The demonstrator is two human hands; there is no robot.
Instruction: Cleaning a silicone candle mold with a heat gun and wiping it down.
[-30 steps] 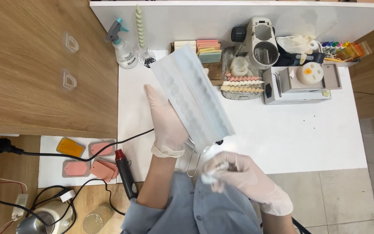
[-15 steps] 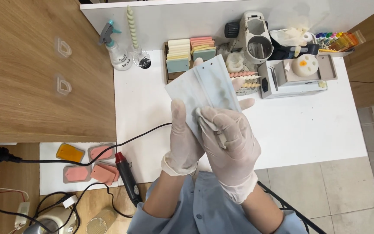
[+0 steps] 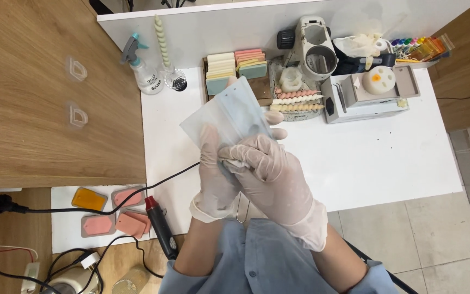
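Observation:
A pale blue translucent plastic pouch (image 3: 229,111) is held up over the white table (image 3: 365,158). My left hand (image 3: 213,174), in a white glove, grips the pouch from underneath at its lower edge. My gloved right hand (image 3: 270,174) lies across the front of the pouch with its fingers curled around the lower part, pressing a small white piece against it. Both hands touch each other at the pouch's bottom end.
At the table's back stand a spray bottle (image 3: 142,71), a twisted candle in a glass holder (image 3: 167,54), a tray of coloured soap-like blocks (image 3: 235,68), a grey machine (image 3: 314,49) and a white scale (image 3: 365,90). A black cable (image 3: 137,198), a red-tipped tool (image 3: 159,226) and orange and pink tags (image 3: 110,212) lie at the left.
My right hand came up from near my body onto the pouch. The pouch has been drawn closer and lower in my hands, and the view has shifted slightly.

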